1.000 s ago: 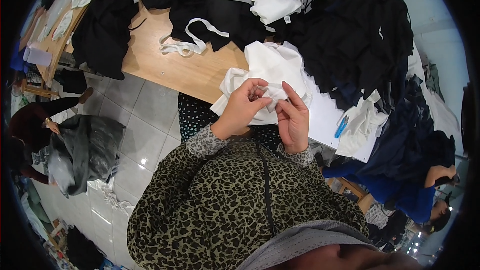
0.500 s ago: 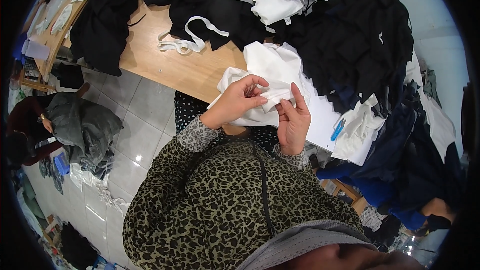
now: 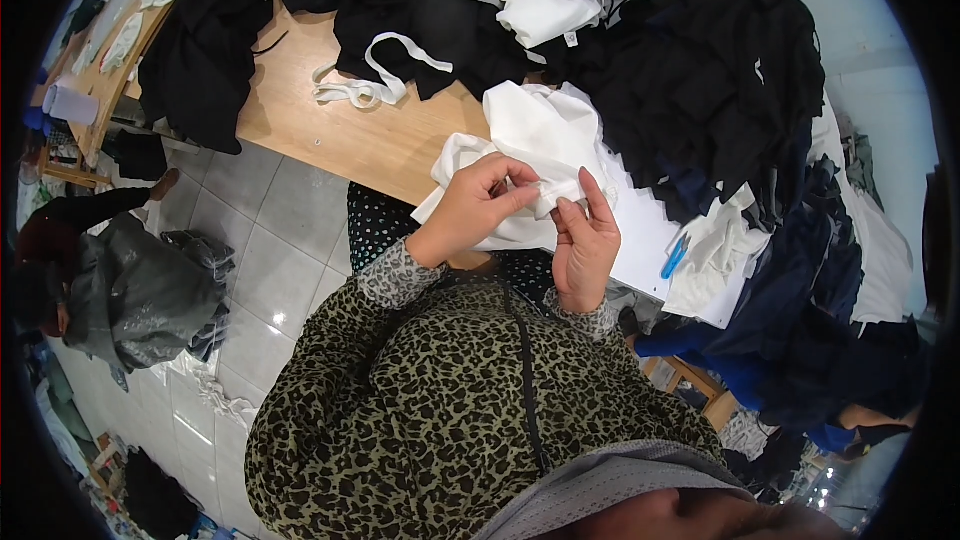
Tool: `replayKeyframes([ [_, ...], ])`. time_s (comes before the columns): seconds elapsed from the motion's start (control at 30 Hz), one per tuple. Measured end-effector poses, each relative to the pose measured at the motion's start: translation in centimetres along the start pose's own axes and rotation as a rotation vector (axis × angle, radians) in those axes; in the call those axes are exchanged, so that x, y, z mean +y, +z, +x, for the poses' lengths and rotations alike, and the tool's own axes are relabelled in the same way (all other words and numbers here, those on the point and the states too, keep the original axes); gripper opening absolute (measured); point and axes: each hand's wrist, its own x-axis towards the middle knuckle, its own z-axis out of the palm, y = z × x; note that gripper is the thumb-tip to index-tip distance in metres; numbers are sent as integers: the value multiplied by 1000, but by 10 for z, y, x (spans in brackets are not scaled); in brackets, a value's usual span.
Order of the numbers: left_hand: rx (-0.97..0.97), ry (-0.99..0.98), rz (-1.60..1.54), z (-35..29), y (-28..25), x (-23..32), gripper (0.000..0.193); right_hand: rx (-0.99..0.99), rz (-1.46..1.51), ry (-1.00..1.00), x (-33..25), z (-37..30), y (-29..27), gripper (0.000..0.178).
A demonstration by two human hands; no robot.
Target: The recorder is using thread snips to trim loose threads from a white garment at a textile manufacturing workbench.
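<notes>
A crumpled piece of white fabric (image 3: 548,130) lies over the near edge of the wooden table, partly hanging toward my lap. Both hands hold its near part. My left hand (image 3: 472,202) pinches a fold between thumb and fingers. Just to the right, my right hand (image 3: 585,240) grips the same cloth with thumb and bent fingers, its index finger raised. The fingertips of the two hands almost meet. Whatever small detail lies between them is too fine to make out.
A white strap (image 3: 385,75) curls on the wooden table (image 3: 330,130). Black garments (image 3: 690,80) are heaped behind and to the right. Blue thread snips (image 3: 675,256) rest on white cloth at the right. At far left, a person (image 3: 50,270) handles a grey bundle (image 3: 150,285) on the tiled floor.
My left fingers have closed more tightly on the white fabric; my right hand has hardly moved. The person at left has stretched an arm out, and the grey bundle has shifted.
</notes>
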Motion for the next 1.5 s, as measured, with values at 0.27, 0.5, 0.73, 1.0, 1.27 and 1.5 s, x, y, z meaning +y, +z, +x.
replayKeyframes([
  [0.27,215,94,-134,0,15,-2,9,-36,69,-18,2,0,-5,48],
  [0.5,201,-2,-104,-2,3,-1,13,-23,94,-58,-3,-2,2,50],
  [0.73,32,-80,-88,-6,12,4,16,-38,71,-64,-1,-2,-1,55],
  [1.0,144,312,287,-4,25,3,11,-58,62,-78,-2,-3,1,59],
  [1.27,212,-39,-206,3,9,-9,18,-20,108,-129,-3,-1,0,68],
  [1.5,-10,-253,-169,8,18,5,18,-65,46,-58,1,-4,-2,71],
])
